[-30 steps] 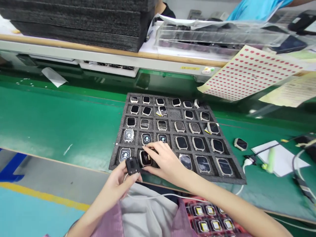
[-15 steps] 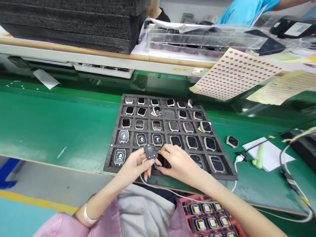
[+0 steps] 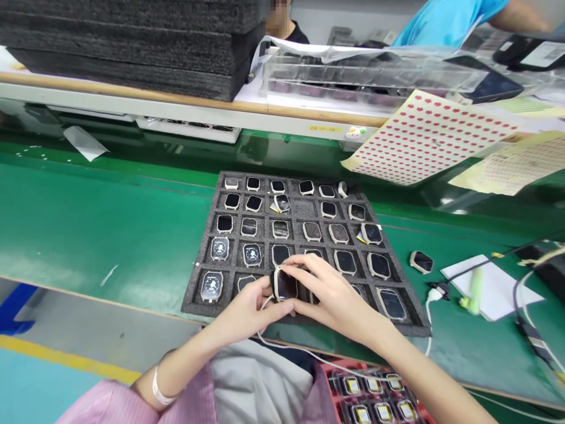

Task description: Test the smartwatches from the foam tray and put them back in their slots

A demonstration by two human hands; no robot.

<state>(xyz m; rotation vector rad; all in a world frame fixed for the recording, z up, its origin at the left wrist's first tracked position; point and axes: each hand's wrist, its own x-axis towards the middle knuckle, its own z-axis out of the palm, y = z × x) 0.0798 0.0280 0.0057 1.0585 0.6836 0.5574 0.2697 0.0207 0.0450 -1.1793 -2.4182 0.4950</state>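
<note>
Worktop: green belt-type worktop; black foam tray sits square in front of me, most pockets filled with watch bodies, some screens lit.
Background: stack of black foam sheets on the raised shelf far left, red-dot sticker sheet hanging off it on the right. Co-worker's blue sleeve at the top edge, not mine.
Held part: one watch body, dark screen facing me, lifted just above the tray's front row, between both hands.
Left hand: grip clenched on the watch body's lower-left edge. White cable runs out from under these fingers toward my lap; its end is hidden, can't tell what it plugs into.
Right hand: grip pinched over the top and right edge, thumb underneath.
Nearby: loose watch lying on the belt right of the tray; red tray of more units at my lap.
Risk 1: cable is slack across the tray's front edge. My read: a tug could snag it and drag the tray or yank the part out of the pinch.
Risk 2: fingertip-only hold on a smooth case. A slip would drop it onto seated screens below.
Risk 3: right wrist hovers over filled pockets and could knock units askew.
</note>
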